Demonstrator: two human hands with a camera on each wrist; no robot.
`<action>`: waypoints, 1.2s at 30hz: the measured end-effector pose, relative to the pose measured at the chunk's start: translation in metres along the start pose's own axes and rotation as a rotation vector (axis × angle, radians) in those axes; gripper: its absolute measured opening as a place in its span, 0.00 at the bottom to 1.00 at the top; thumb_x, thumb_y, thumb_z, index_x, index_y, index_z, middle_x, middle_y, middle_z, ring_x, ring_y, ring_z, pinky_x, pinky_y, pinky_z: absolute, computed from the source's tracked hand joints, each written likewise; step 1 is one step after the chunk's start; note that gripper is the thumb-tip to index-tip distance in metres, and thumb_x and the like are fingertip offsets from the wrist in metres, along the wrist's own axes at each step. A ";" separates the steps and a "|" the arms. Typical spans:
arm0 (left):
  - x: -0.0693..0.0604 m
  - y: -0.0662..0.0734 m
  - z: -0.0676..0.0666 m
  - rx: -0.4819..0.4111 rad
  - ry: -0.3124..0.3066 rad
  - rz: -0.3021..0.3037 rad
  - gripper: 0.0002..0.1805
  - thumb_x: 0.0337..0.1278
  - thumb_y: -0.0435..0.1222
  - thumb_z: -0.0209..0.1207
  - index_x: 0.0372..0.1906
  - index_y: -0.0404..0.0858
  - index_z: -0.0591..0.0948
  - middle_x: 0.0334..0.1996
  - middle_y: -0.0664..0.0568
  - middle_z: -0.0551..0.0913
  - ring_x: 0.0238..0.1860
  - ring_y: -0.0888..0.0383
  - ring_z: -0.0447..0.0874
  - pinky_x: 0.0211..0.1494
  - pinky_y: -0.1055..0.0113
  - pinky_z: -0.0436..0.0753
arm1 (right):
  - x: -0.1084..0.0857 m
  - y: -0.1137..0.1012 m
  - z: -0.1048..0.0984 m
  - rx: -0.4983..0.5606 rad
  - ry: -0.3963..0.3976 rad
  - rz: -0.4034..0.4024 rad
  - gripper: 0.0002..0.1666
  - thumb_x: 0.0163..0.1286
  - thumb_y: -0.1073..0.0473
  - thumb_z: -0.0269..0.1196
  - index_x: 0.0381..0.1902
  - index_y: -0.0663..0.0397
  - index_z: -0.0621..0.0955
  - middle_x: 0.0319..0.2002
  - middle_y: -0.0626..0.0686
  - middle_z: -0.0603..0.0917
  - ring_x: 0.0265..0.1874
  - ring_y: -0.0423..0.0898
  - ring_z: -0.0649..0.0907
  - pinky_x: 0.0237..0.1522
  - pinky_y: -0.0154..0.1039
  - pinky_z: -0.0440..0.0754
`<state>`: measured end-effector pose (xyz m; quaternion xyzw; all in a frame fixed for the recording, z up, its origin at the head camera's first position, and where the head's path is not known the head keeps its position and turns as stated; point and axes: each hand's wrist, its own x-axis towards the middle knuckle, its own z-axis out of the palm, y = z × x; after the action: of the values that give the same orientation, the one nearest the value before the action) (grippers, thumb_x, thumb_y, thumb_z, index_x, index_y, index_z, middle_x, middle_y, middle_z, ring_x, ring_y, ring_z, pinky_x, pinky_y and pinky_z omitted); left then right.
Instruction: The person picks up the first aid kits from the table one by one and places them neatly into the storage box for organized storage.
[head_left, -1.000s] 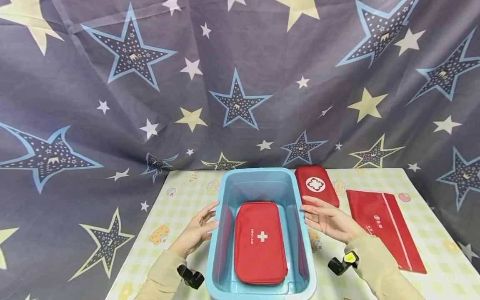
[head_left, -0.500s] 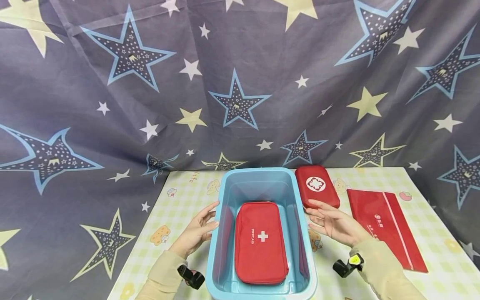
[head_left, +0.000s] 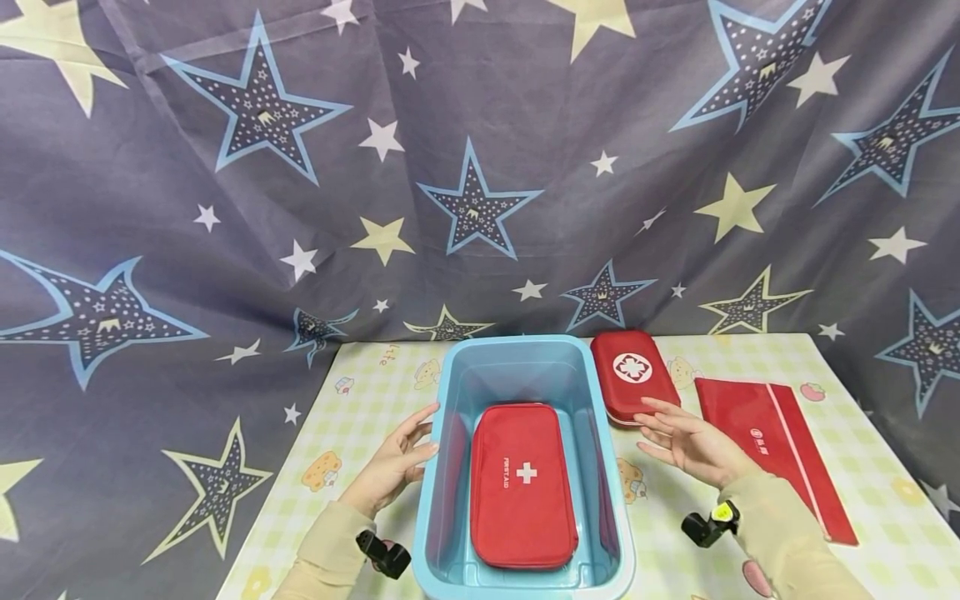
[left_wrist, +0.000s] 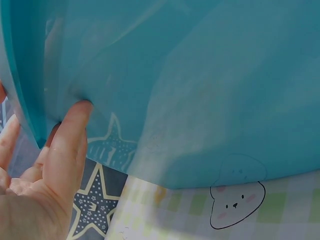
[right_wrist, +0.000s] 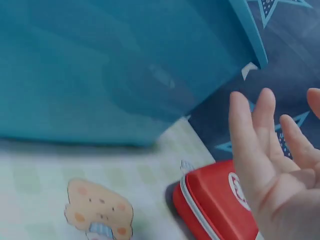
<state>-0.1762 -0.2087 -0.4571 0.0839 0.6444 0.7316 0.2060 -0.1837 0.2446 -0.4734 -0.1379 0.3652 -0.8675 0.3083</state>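
1. The blue bin stands upright before you, lengthwise, in the middle of the near part of the table.
2. Inside it, the red first-aid pouch lies flat on the bottom, its white cross facing up.
3. Your left hand touches the bin's left side with loosely extended fingers; the left wrist view shows a digit against the outer wall below the rim.
4. Your right hand is released and holds nothing: its fingers are spread, apart from the bin and near the red case.
5. That red case, with a round white emblem, lies just beside the bin's far right corner.
6. Farther right, partly behind your right sleeve, a flat red folder with a pale stripe lies on the checked tablecloth.
7. A dark star-patterned backdrop hangs beyond the table.
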 end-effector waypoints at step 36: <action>0.001 -0.002 -0.001 -0.018 0.010 -0.005 0.36 0.65 0.29 0.52 0.74 0.40 0.50 0.57 0.52 0.67 0.46 0.61 0.80 0.45 0.63 0.85 | 0.024 -0.005 -0.040 -0.472 0.904 0.146 0.47 0.70 0.50 0.54 0.75 0.54 0.42 0.67 0.63 0.58 0.57 0.51 0.69 0.51 0.40 0.77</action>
<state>-0.1768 -0.2089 -0.4591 0.0766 0.6391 0.7372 0.2055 -0.2229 0.2540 -0.4968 0.2110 0.6565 -0.7106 0.1397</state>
